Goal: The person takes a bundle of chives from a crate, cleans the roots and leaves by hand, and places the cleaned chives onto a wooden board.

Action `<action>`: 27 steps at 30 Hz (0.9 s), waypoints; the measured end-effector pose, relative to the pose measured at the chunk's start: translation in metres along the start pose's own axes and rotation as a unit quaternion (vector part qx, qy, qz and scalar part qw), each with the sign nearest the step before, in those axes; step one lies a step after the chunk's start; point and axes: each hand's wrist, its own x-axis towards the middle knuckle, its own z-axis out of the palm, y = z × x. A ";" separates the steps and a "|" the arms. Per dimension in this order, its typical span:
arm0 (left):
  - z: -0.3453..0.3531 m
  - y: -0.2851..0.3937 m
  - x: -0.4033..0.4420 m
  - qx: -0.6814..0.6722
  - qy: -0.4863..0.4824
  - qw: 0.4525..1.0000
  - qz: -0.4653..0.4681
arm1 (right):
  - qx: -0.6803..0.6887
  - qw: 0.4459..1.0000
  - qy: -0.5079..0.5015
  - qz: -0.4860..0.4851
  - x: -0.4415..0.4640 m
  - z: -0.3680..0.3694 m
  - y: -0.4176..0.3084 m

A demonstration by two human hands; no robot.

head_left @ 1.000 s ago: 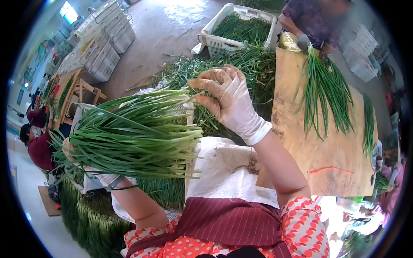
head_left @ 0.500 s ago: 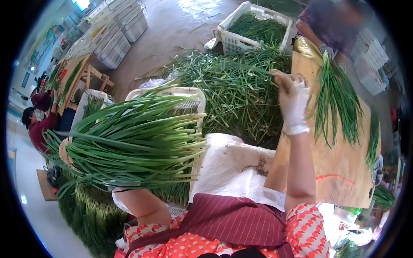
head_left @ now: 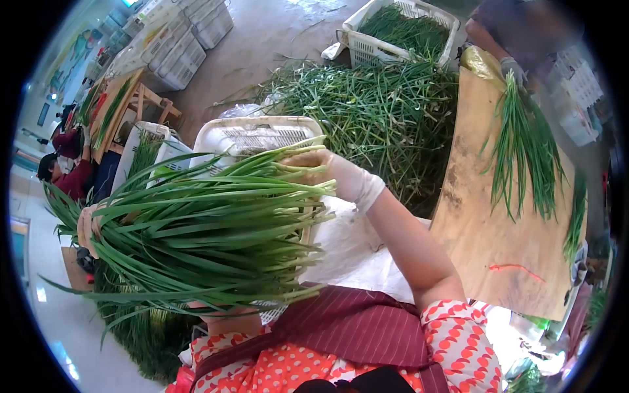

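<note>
A large bunch of garlic chives (head_left: 203,229) lies sideways before me, pale stem ends to the right and green leaf tips to the left. My left hand (head_left: 89,230) is closed around its leafy side; only the fingers show, and the palm is hidden beneath the leaves. At the upper stem ends, my right hand (head_left: 337,175), in a whitish glove, has its fingers curled onto a few stalks. Beneath the bunch is a white plastic crate (head_left: 259,124), partly covered. A heap of loose chive leaves (head_left: 380,124) lies beyond my right hand.
At right stands a wooden board (head_left: 485,242) with a red strip (head_left: 517,270) and another chive bunch (head_left: 524,157), touched by a co-worker's gloved hand (head_left: 513,69). A filled white crate (head_left: 367,49) stands behind the heap. More chives (head_left: 141,334) stand at lower left.
My right hand has moved left and down from above the loose heap to the bunch's stem ends. The bunch has shifted slightly, still in my left hand.
</note>
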 end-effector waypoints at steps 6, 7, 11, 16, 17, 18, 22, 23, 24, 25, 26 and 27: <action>-0.004 -0.005 -0.005 -0.006 0.003 1.000 -0.007 | -0.109 0.967 0.157 0.171 -0.051 -0.001 -0.042; -0.004 -0.006 -0.001 -0.005 -0.003 1.000 -0.010 | -0.140 0.962 0.124 0.197 -0.058 -0.004 -0.057; 0.000 -0.014 0.010 0.003 -0.020 0.999 -0.026 | -0.047 0.976 0.176 -0.123 -0.104 -0.049 -0.073; 0.003 -0.024 0.021 0.005 -0.029 0.999 -0.036 | -0.168 0.878 0.435 -0.106 -0.097 -0.090 -0.055; 0.003 -0.023 0.023 0.004 -0.032 0.999 -0.039 | -0.435 0.774 0.454 0.073 -0.088 -0.090 -0.052; 0.002 -0.021 0.025 0.005 -0.038 0.998 -0.041 | -0.363 0.846 0.390 0.004 -0.082 -0.083 -0.045; 0.004 -0.017 0.026 -0.008 -0.044 0.998 -0.047 | -0.414 0.889 0.187 -0.063 -0.023 0.004 -0.050; 0.003 -0.018 0.027 -0.013 -0.045 0.998 -0.050 | -0.405 0.893 0.178 -0.083 -0.010 0.015 -0.044; 0.002 -0.019 0.030 -0.015 -0.048 0.997 -0.051 | -0.393 0.903 0.147 -0.095 -0.001 0.018 -0.035; 0.001 -0.021 0.031 -0.018 -0.052 0.997 -0.051 | -0.381 0.911 0.115 -0.108 0.003 0.020 -0.030; 0.001 -0.022 0.033 -0.020 -0.057 0.997 -0.051 | -0.325 0.939 0.110 -0.038 0.005 0.020 -0.028; 0.001 -0.021 0.032 -0.021 -0.062 0.997 -0.051 | -0.325 0.939 0.108 -0.038 0.005 0.020 -0.028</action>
